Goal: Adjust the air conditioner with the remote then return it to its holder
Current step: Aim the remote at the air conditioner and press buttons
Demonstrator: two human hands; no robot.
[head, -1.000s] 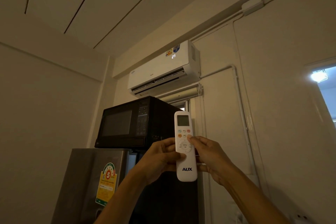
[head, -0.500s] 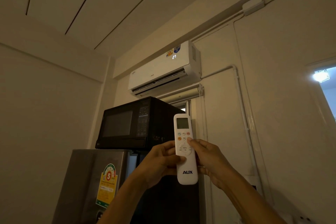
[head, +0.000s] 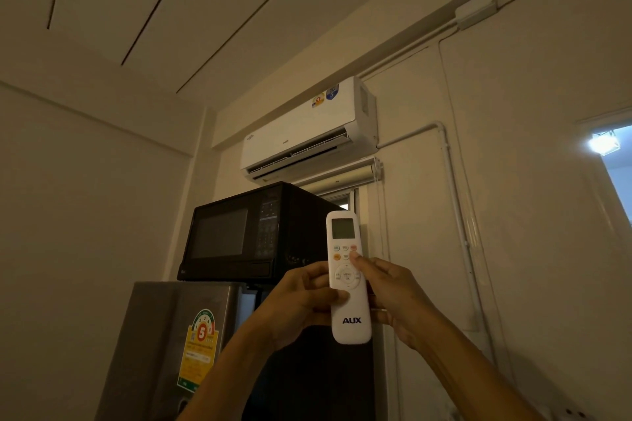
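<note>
AC unit high on wall, above microwave. Remote upright, long axis vertical, top aimed toward the unit. Left hand wrapped around its lower body; right hand steadies the other edge, thumb on upper buttons. Holder not in view.

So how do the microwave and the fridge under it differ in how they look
The microwave is black and wide, while the fridge is silver-grey and stands taller, running out of frame at the bottom. The microwave's front carries a dark window and a keypad; the fridge's front is plain apart from a yellow and green label with a 5. The microwave sits on top, the fridge bears it. Both are boxy appliances set in the same corner.
</note>
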